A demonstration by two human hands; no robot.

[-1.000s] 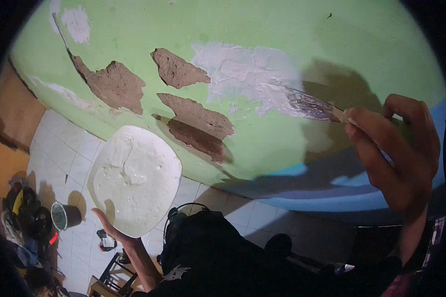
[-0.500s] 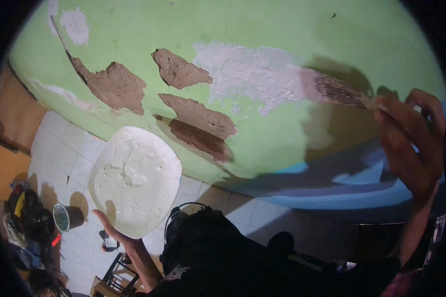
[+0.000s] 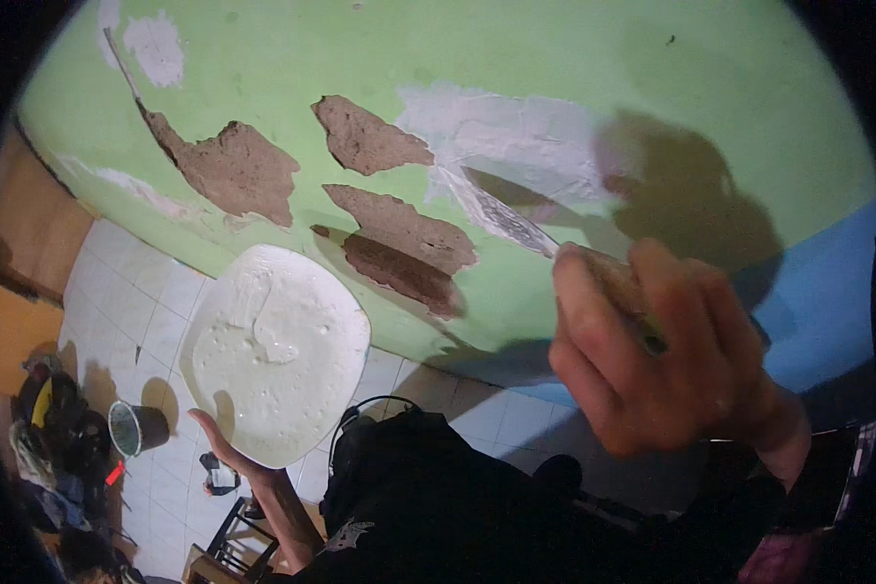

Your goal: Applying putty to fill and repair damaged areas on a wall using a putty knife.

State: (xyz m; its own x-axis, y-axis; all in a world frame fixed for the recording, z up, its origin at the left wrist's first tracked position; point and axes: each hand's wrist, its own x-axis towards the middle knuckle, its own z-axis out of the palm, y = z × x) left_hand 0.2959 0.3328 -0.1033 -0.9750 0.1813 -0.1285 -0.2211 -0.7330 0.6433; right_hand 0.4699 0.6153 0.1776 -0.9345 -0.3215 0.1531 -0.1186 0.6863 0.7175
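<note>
My right hand [image 3: 660,346] grips a putty knife [image 3: 506,219] by its handle, its white-smeared blade against the green wall [image 3: 652,58] at the lower left of a patch of fresh white filler [image 3: 506,127]. Left of that patch are bare, crumbly brown areas where paint has flaked off [image 3: 224,170]. My left hand [image 3: 238,457] supports a white, rounded-square dish [image 3: 273,389] full of creamy white paste from beneath, thumb at its edge; its other fingers are hidden under it.
Below lie white floor tiles [image 3: 146,292], with a dark bucket [image 3: 138,428], a dark heap of mixed items [image 3: 54,467] at left and a chair [image 3: 234,545]. A wooden panel [image 3: 34,204] stands at far left. The wall's lower right is painted blue [image 3: 803,282].
My right hand has moved left and down with the knife, whose blade now angles up-left onto the lower left of the filler patch. My left hand and the dish have shifted slightly right.
</note>
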